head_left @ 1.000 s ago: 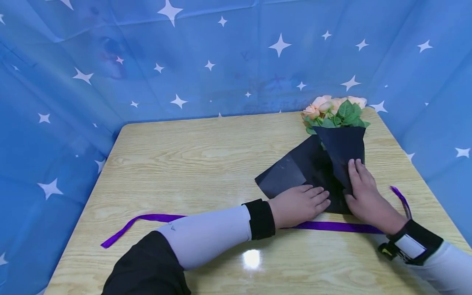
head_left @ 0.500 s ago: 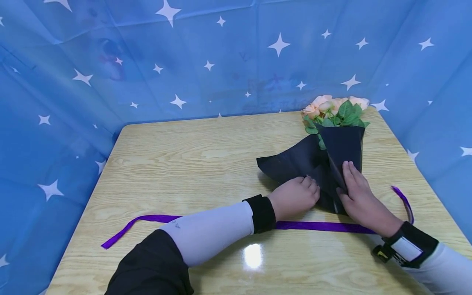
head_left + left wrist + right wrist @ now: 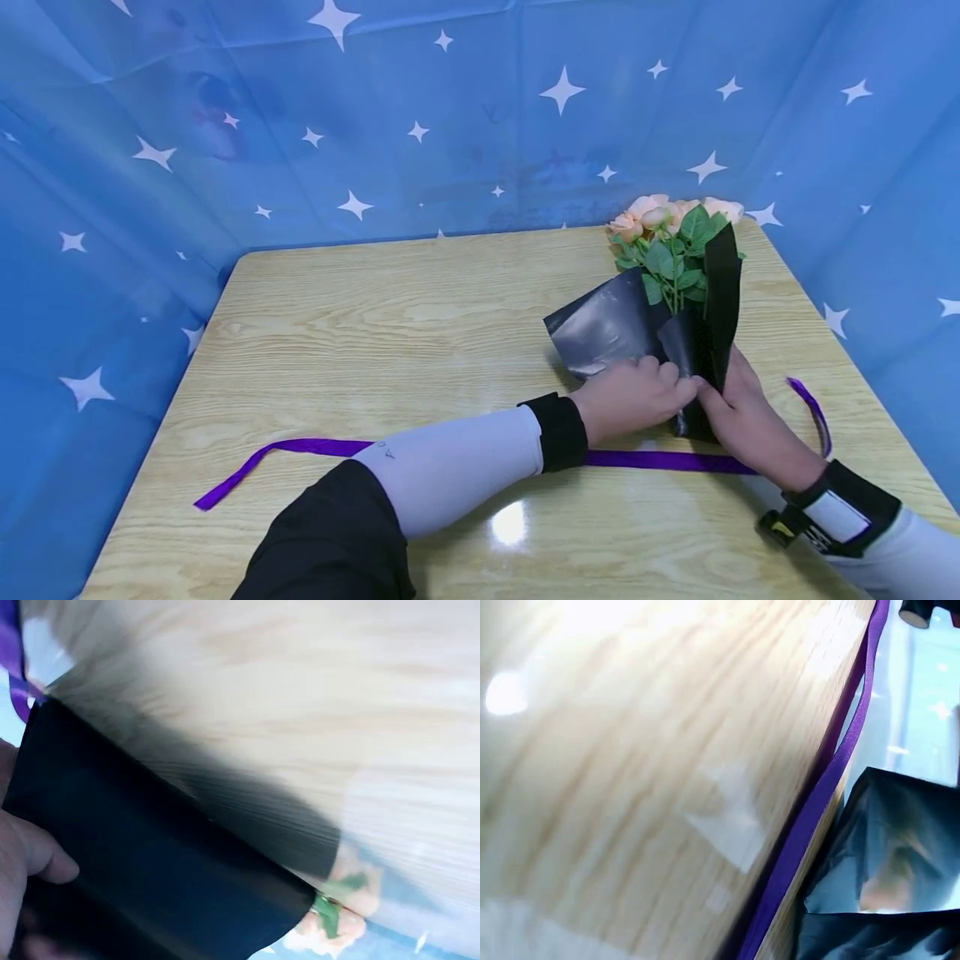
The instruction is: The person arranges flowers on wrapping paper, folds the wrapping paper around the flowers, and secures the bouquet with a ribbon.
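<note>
A bouquet of pale peach flowers (image 3: 648, 212) with green leaves lies at the table's far right, its lower part wrapped in black wrapping paper (image 3: 603, 325). My left hand (image 3: 633, 396) grips the paper's left side near the bottom, fingers curled. In the left wrist view its thumb (image 3: 49, 855) lies on the dark sheet (image 3: 157, 847). My right hand (image 3: 738, 412) holds the right flap (image 3: 722, 300), its fingers mostly hidden behind the paper and its thumb in front, close to the left fingertips. The right wrist view shows the shiny paper (image 3: 907, 817) at its right edge.
A long purple ribbon (image 3: 667, 460) runs across the wooden table (image 3: 420, 333) below the bouquet, passing under the left forearm, with one end curling up at the right. A blue curtain (image 3: 420, 108) with white stars hangs behind the table.
My left hand went from flat on the paper to gripping it and moved toward the right hand. The right flap has opened upright, baring more stems and leaves; the right hand's fingers have slipped behind it.
</note>
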Motion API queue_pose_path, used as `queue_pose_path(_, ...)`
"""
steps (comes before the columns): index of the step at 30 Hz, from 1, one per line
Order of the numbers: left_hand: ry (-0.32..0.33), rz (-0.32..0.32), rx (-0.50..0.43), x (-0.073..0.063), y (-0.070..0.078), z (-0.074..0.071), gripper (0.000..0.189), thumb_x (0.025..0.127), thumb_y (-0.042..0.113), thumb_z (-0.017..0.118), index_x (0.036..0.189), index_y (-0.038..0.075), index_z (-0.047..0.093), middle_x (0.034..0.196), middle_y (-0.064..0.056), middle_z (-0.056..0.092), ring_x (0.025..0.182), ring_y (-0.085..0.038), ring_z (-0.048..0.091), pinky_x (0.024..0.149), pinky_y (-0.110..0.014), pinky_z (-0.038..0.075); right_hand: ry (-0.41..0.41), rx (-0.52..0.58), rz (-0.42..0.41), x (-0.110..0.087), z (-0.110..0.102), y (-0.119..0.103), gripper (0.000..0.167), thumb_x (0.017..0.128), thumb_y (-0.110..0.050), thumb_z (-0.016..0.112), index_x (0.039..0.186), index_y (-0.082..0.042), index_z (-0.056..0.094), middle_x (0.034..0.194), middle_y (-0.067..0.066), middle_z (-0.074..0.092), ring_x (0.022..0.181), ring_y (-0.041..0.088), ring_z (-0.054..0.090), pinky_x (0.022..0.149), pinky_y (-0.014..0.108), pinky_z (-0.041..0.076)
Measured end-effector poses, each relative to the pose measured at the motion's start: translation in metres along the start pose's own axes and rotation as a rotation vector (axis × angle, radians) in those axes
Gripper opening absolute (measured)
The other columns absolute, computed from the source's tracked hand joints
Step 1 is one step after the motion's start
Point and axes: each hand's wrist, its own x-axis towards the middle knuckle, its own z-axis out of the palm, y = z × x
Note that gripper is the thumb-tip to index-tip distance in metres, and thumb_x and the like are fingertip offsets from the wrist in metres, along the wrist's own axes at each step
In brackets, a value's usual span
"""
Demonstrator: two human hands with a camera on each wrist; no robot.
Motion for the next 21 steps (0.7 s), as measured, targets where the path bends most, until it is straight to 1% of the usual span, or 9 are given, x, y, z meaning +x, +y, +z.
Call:
queue_pose_path(2, -0.001, -0.019, -0.038, 0.009, 0.003, -0.001, 0.032, 0.111, 0.011, 0.03, 0.121, 0.022, 0.059, 0.094, 0.009, 0.062, 0.078, -0.007, 0.064, 0.06, -0.02, 0.054, 0.01, 0.022, -0.006, -0.001, -0.003, -0.001, 0.059, 0.112, -0.017, 0.042, 0.164, -0.004, 0.019, 0.152, 0.031, 0.032, 0.131, 0.044, 0.033, 0.102, 0.016, 0.021)
queue_pose_path(4, -0.02, -0.034, -0.078, 0.017, 0.006, -0.002, 0.031, 0.111, 0.009, 0.031, 0.118, 0.022, 0.058, 0.094, 0.008, 0.06, 0.078, -0.006, 0.064, 0.059, -0.02, 0.054, -0.005, 0.031, 0.021, -0.003, -0.005, -0.001, 0.055, 0.113, -0.021, 0.038, 0.161, 0.0, 0.021, 0.148, 0.03, 0.033, 0.128, 0.043, 0.034, 0.093, 0.012, 0.02)
queue_pose_path(7, -0.064, -0.049, -0.126, 0.028, 0.011, -0.001, 0.03, 0.112, 0.008, 0.032, 0.119, 0.022, 0.058, 0.097, 0.008, 0.059, 0.08, -0.005, 0.061, 0.058, -0.019, 0.055, -0.031, 0.039, 0.074, -0.008, -0.008, -0.003, 0.058, 0.114, -0.025, 0.033, 0.162, 0.002, 0.015, 0.151, 0.032, 0.029, 0.132, 0.044, 0.032, 0.091, 0.007, 0.019)
queue_pose_path(10, -0.131, -0.065, -0.21, 0.036, 0.014, 0.001, 0.026, 0.113, 0.013, 0.038, 0.125, 0.023, 0.058, 0.106, 0.007, 0.061, 0.087, -0.005, 0.06, 0.064, -0.019, 0.057, -0.043, 0.035, 0.113, -0.013, -0.01, -0.004, 0.058, 0.113, -0.024, 0.033, 0.161, 0.005, 0.016, 0.152, 0.032, 0.027, 0.132, 0.044, 0.032, 0.091, 0.006, 0.02)
queue_pose_path(11, -0.158, -0.071, -0.253, 0.039, 0.014, 0.002, 0.024, 0.112, 0.016, 0.041, 0.127, 0.023, 0.058, 0.11, 0.007, 0.062, 0.091, -0.005, 0.06, 0.068, -0.019, 0.058, -0.052, 0.039, 0.127, -0.014, -0.011, -0.004, 0.059, 0.113, -0.023, 0.033, 0.161, 0.005, 0.015, 0.152, 0.032, 0.026, 0.131, 0.044, 0.032, 0.098, 0.01, 0.022)
queue_pose_path(15, -0.254, -0.057, -0.42, 0.045, 0.015, 0.006, 0.027, 0.11, 0.032, 0.052, 0.134, 0.023, 0.061, 0.122, 0.008, 0.064, 0.107, -0.006, 0.062, 0.086, -0.021, 0.058, -0.091, 0.044, 0.184, -0.016, -0.017, -0.002, 0.058, 0.113, -0.025, 0.032, 0.16, 0.004, 0.016, 0.15, 0.03, 0.026, 0.128, 0.043, 0.032, 0.1, 0.028, 0.03)
queue_pose_path(18, -0.317, 0.007, -0.454, 0.043, 0.012, 0.01, 0.037, 0.107, 0.042, 0.053, 0.138, 0.022, 0.062, 0.13, 0.009, 0.063, 0.119, -0.007, 0.061, 0.101, -0.021, 0.052, -0.11, 0.026, 0.162, -0.015, -0.016, 0.0, 0.058, 0.112, -0.021, 0.033, 0.162, 0.002, 0.017, 0.156, 0.03, 0.025, 0.135, 0.044, 0.031, 0.103, 0.03, 0.03)
queue_pose_path(19, -0.34, 0.031, -0.454, 0.042, 0.012, 0.011, 0.04, 0.107, 0.044, 0.052, 0.14, 0.022, 0.061, 0.133, 0.009, 0.063, 0.123, -0.007, 0.059, 0.106, -0.021, 0.049, -0.115, 0.012, 0.141, -0.014, -0.015, 0.0, 0.059, 0.112, -0.02, 0.033, 0.164, 0.001, 0.014, 0.161, 0.031, 0.021, 0.142, 0.046, 0.027, 0.112, 0.035, 0.03)
queue_pose_path(21, -0.376, 0.079, -0.446, 0.039, 0.01, 0.014, 0.045, 0.107, 0.047, 0.051, 0.144, 0.022, 0.059, 0.143, 0.008, 0.06, 0.132, -0.008, 0.055, 0.114, -0.022, 0.043, -0.132, -0.021, 0.093, -0.012, -0.012, 0.001, 0.063, 0.112, -0.019, 0.033, 0.167, -0.006, 0.007, 0.17, 0.029, 0.008, 0.154, 0.048, 0.013, 0.123, 0.053, 0.022)
